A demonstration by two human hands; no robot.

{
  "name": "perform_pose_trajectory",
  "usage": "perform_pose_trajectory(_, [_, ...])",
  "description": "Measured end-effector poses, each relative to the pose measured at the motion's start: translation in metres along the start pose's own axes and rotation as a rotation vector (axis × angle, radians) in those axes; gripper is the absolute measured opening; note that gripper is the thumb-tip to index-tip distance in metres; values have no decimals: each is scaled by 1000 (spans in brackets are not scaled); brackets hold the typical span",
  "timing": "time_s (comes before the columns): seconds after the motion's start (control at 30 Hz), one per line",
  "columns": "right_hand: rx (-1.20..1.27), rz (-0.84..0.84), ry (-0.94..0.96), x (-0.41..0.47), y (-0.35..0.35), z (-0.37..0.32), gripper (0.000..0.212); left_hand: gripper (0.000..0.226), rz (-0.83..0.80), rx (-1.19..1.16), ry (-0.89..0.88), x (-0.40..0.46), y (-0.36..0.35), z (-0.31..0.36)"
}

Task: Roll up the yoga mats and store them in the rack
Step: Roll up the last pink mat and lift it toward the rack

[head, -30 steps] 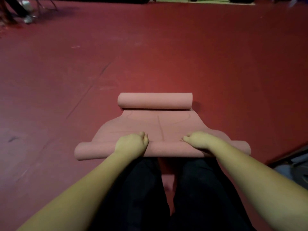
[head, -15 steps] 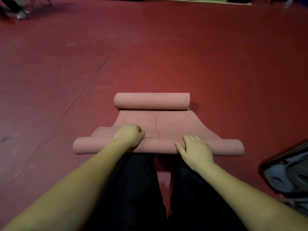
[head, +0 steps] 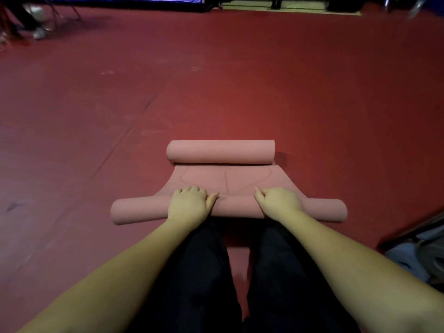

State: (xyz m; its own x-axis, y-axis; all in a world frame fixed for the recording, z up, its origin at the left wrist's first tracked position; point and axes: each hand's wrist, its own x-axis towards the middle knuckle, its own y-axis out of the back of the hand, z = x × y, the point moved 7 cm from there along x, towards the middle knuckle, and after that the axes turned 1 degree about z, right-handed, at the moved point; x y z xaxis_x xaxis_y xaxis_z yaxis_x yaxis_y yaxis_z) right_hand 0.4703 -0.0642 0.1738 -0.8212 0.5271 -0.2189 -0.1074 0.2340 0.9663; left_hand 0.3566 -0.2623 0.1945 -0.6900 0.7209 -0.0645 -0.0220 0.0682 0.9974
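Observation:
A pink yoga mat point(head: 225, 181) lies on the red floor in front of my knees. Its near end is rolled into a wide tube point(head: 139, 211) that spans from left to right. Its far end is curled into a shorter roll point(head: 221, 151). A short flat stretch with faint line markings lies between the two rolls. My left hand point(head: 189, 204) grips the near roll left of centre, fingers curled over its top. My right hand point(head: 278, 201) grips the same roll right of centre in the same way.
Red floor point(head: 216, 80) stretches all around the mat. A dark rack or cart with grey round objects point(head: 422, 251) stands at the right edge. Chair legs and someone's shoes point(head: 36, 22) are at the far left corner. Blue padding lines the far wall.
The near roll has moved forward and grown thicker, leaving less flat mat. My right hand shifted from lying on the roll's near side to gripping over its top.

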Motion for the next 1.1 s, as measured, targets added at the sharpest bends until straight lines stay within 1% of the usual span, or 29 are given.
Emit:
perform_pose_trajectory(0.03, [7, -27, -7, 4, 5, -2, 58, 63, 2, 23, -13, 7, 7, -2])
perform_pose_trajectory(0.1, [16, -65, -30, 11, 15, 1, 60, 62, 61, 44, -39, 24, 22, -2])
perform_pose_trajectory(0.17, [23, -97, -58, 17, 28, 7, 63, 56, 81, -12, -28, 36, 37, -1])
perform_pose_trajectory(0.27, [35, -230, -61, 17, 35, 13, 64, 48, -34, -123, 4, 43, 40, 1])
perform_pose_trajectory(0.33, [34, -386, -39, 8, 27, 11, 63, 48, -131, -154, 13, 39, 31, 3])
perform_pose_trajectory(0.4, [23, -499, -19, 0, 12, 7, 61, 51, -239, -173, 36, 27, 12, 3])
perform_pose_trajectory(0.5, [33, -560, -12, -6, -10, 4, 62, 50, -331, -194, 102, 13, -6, 0])
perform_pose_trajectory(0.57, [44, -573, -6, -6, -18, 2, 60, 49, -310, -135, 93, 11, -6, 2])
perform_pose_trajectory(0.63, [66, -530, 28, -4, -22, 3, 54, 48, -272, -78, 80, 13, -3, 6])
perform_pose_trajectory(0.67, [70, -460, 47, -2, -19, 4, 50, 48, -283, -90, 89, 15, -4, 6])
perform_pose_trajectory(0.77, [104, -117, 39, -3, -3, 9, 41, 45, -355, -185, 114, 22, -10, 3])
perform_pose_trajectory(0.83, [56, 39, 35, -15, 5, 8, 46, 44, -403, -198, 111, 28, -14, 1])
perform_pose_trajectory(0.9, [20, 110, 57, -28, 7, 7, 50, 45, -448, -200, 112, 34, -16, 0])
perform_pose_trajectory(1.0, [60, 157, 89, -48, 3, 6, 46, 47, -516, -195, 103, 44, -22, -2])
perform_pose_trajectory(1.1, [24, 195, 100, -52, -4, 3, 58, 45, -567, -208, 104, 49, -23, 3])
